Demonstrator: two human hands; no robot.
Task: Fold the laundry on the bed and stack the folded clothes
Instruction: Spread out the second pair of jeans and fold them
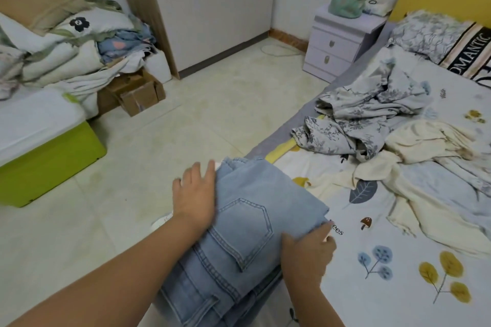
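At the near edge of the bed (385, 220), the folded jeans (247, 220) lie with their left part overhanging the floor side. The left hand (195, 195) presses flat, fingers straight, against their left edge; the right hand (305, 252) pinches the right fold near the sheet. Because the bundle sits so close to the edge, a careless push could slide it off or spring the folds open. Farther along, a crumpled floral garment (372, 114) and a cream garment (430, 156) wait unfolded, near enough to get caught under the stack.

left grip (196, 192) flat, right grip (308, 252) pinching — forearms extended
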